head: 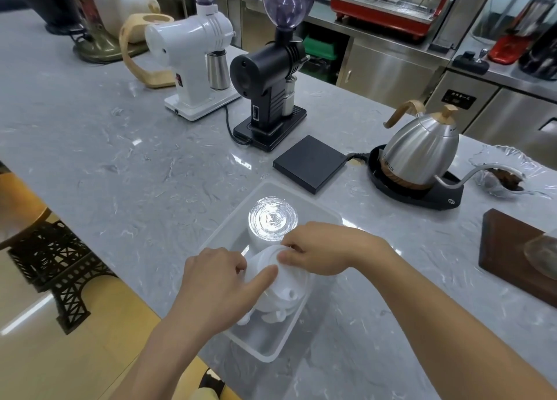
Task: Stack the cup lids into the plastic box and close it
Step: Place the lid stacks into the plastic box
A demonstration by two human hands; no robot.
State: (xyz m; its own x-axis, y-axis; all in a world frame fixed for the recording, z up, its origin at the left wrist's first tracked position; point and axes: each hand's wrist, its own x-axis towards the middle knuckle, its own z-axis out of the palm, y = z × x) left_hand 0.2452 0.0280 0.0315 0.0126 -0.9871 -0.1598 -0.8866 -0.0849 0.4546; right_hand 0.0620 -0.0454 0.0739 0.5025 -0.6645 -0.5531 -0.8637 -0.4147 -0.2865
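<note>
- The box (315, 206), clear plastic and open-topped, sat on the grey counter (120, 158) at its near edge.
- A stack of clear lids (272, 220) stood upright in the far end of the box.
- A stack of white lids (286, 288) lay tilted in the near half, just beside the clear stack.
- The left hand (217, 288) rested on the white lids from the left, thumb laid across the top one, fingers curled at its rim.
- The right hand (319, 249) pinched the far rim of the top white lid, fingertips together.
- A black scale (310, 161) lay just beyond the box; a kettle (422, 152) stood to its right, two grinders (268, 77) farther back.
</note>
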